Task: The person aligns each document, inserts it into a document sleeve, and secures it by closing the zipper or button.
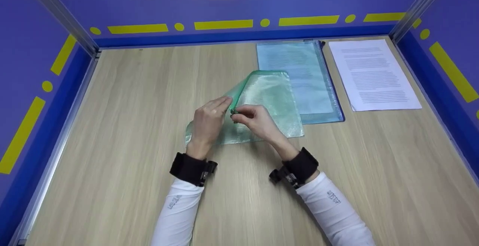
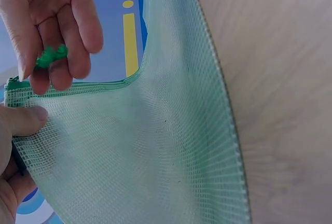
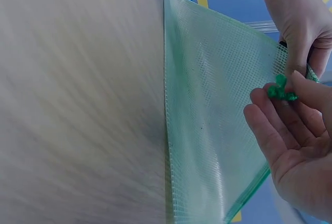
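Observation:
A translucent green mesh zip pouch [image 1: 269,100] lies in the middle of the table, its left corner folded up along the green zipped edge [image 1: 243,85]. My left hand [image 1: 209,120] grips that raised corner, with the thumb [image 2: 28,120] flat on the mesh in the left wrist view. Close beside it, my right hand [image 1: 258,120] pinches a small, lumpy green zip pull [image 3: 281,90] at the end of the zip. The right fingers curl beneath the pull, palm turned up in the right wrist view. The left fingertips are partly hidden behind the pouch corner.
A blue mesh zip pouch [image 1: 318,100] with printed paper inside lies behind and partly under the green pouch. Farther right is a stack of printed white sheets [image 1: 374,77]. Blue panels [image 1: 224,10] with yellow marks wall the table at the back and sides.

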Tool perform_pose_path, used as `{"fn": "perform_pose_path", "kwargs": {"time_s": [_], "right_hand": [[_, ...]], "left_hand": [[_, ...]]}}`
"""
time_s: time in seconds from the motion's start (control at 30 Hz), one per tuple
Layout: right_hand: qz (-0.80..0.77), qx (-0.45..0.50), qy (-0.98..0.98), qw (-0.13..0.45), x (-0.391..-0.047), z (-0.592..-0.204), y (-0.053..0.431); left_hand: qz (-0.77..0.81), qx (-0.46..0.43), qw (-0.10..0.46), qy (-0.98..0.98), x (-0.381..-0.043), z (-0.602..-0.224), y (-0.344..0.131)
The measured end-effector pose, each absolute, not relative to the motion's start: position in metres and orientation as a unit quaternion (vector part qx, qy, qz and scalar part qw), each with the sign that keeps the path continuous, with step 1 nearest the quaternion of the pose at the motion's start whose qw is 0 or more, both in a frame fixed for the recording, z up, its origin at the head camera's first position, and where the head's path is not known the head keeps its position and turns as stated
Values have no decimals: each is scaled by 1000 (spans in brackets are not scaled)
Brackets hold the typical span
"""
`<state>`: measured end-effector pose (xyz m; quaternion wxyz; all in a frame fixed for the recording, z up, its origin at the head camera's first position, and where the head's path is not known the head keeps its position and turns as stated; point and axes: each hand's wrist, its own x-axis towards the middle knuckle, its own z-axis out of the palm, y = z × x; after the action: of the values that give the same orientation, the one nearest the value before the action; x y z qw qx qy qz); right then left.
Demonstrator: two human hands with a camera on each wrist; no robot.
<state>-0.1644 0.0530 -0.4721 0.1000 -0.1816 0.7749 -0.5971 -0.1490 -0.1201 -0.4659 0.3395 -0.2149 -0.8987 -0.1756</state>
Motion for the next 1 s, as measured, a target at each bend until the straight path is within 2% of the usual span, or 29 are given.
{"fn": "perform_pose_path", "kwargs": {"time_s": [0.2,0.4,0.73,1.0], "right_hand": [[-619,-169,762,86,-165,-472,54],[-593,-143,793,9,-172,-464,67],[-452,-190,867,-95,-187,-459,78],[-408,-183,887,-119,-203,-449,89]], "left_hand": [[-179,-211,350,-895,-145,-468,-124],[-180,-223,338,-896,-149,-466,-120],[-176,-231,350,-891,-149,-467,-116],[-182,-245,360,-882,-149,-464,-116]]}}
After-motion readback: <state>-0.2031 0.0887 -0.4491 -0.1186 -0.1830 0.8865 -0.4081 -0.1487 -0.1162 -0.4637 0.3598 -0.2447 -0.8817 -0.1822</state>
